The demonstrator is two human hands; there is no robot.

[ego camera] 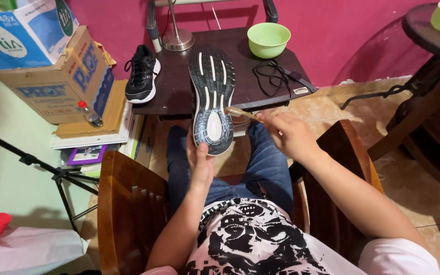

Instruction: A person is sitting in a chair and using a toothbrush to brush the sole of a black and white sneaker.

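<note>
Head view: your left hand grips the heel of a black running shoe, sole up and facing you, held over your knees in front of the dark bench. Your right hand is clenched on a thin pale brush, tip touching the sole's edge. The matching shoe, a green bowl and a black cable sit on the bench.

Domestic room, lived-in: magenta-painted wall, tiled floor, dark wooden side table carrying a green bowl, lamp base and a black sneaker at its left edge. Stacked cardboard boxes and books against the left wall; wooden chair; tripod.
</note>
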